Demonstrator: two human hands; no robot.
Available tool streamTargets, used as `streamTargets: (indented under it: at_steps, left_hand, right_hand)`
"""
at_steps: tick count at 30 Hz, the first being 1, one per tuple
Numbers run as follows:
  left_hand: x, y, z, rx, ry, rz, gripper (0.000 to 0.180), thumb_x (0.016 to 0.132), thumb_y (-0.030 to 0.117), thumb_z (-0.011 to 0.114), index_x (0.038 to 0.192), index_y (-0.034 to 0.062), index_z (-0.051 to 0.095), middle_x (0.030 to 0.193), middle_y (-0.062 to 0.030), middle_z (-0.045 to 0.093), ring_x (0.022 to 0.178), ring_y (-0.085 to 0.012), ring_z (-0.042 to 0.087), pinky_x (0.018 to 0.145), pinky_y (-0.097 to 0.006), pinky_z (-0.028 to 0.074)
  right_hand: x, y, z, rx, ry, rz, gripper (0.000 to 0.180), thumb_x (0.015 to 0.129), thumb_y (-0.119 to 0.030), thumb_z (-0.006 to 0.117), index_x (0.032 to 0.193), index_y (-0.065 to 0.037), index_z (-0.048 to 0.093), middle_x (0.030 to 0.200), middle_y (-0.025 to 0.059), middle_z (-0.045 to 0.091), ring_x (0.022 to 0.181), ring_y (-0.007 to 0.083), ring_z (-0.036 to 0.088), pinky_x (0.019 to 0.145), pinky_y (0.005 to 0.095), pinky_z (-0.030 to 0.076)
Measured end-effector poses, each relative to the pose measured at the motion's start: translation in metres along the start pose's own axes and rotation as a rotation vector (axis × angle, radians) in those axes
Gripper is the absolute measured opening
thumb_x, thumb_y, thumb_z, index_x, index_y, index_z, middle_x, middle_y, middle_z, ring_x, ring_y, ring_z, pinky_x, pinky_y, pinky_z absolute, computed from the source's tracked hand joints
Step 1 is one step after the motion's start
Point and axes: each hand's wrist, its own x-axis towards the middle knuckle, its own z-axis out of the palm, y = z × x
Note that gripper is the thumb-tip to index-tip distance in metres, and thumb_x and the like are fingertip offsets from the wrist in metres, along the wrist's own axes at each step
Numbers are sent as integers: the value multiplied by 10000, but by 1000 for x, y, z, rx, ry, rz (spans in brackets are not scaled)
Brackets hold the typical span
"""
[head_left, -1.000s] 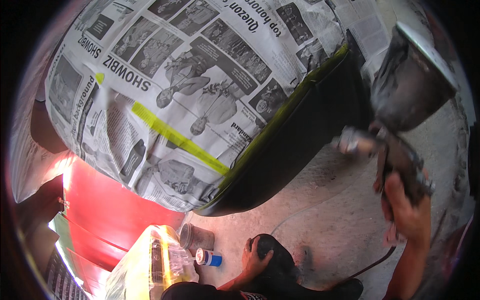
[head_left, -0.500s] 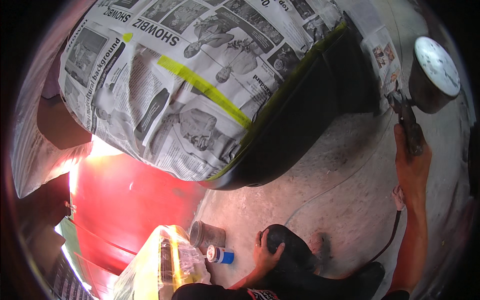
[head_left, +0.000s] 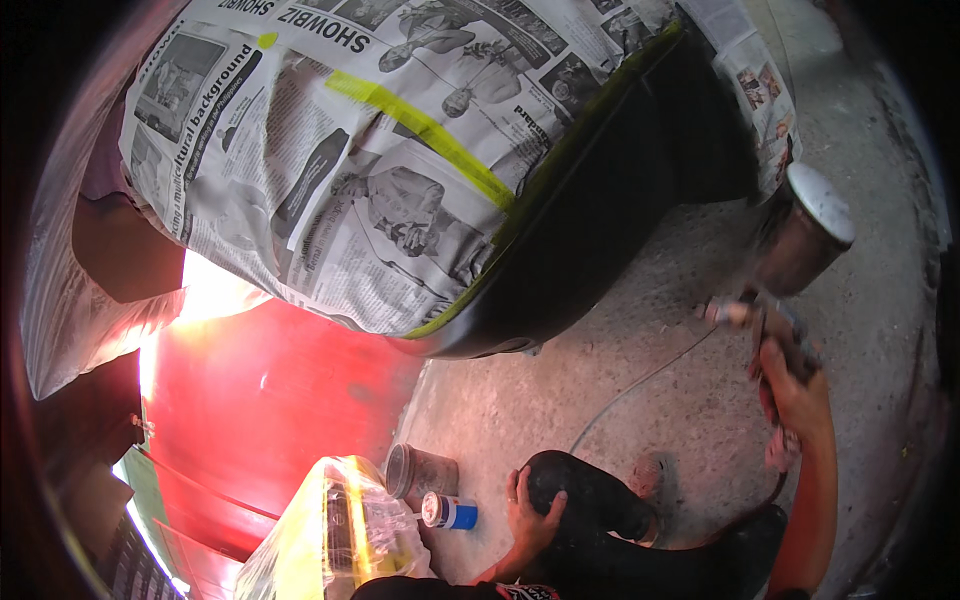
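Note:
My right hand [head_left: 792, 388] grips a paint spray gun [head_left: 765, 325] with a metal cup [head_left: 803, 230] on top, held out at the right over the concrete floor. Its nozzle points left, toward a black car panel [head_left: 590, 240]. Newspaper [head_left: 340, 170] with a yellow-green tape strip [head_left: 420, 125] covers most of that panel. My left hand [head_left: 530, 510] rests on my bent knee in dark trousers [head_left: 580, 495] at the bottom centre and holds nothing.
A red car body [head_left: 270, 390] fills the lower left. A headlight wrapped in clear plastic [head_left: 340, 530] sits below it. A grey tin [head_left: 418, 470] and a small blue-and-white can [head_left: 448, 512] lie on the concrete. A hose [head_left: 640, 385] runs across the floor.
The view shifted, so the papered panel moved up and left. My right hand with the spray gun dropped lower and came closer to the black panel. The left hand stayed on the knee.

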Motion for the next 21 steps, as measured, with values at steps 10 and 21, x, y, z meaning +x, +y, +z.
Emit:
streamTargets:
  at_steps: [10, 21]
  left_hand:
    - [-14, -8, -11, 46, 36, -22, 792, 789, 382, 784, 1428, 98, 413, 1453, -272, 371, 1284, -428, 466, 1022, -472, 439]
    - [-14, -9, -12, -27, 23, -32, 793, 796, 362, 780, 1436, 81, 406, 1467, -272, 349, 1317, -424, 435, 1071, -470, 403]
  right_hand:
    - [28, 48, 49, -136, 578, -315, 430, 974, -452, 574, 964, -27, 638, 605, -5, 505, 488, 86, 434, 467, 286, 341]
    - [-117, 43, 122, -8, -111, -282, 379, 960, -372, 573, 935, 4, 617, 695, 24, 530, 551, 97, 500, 511, 278, 390]
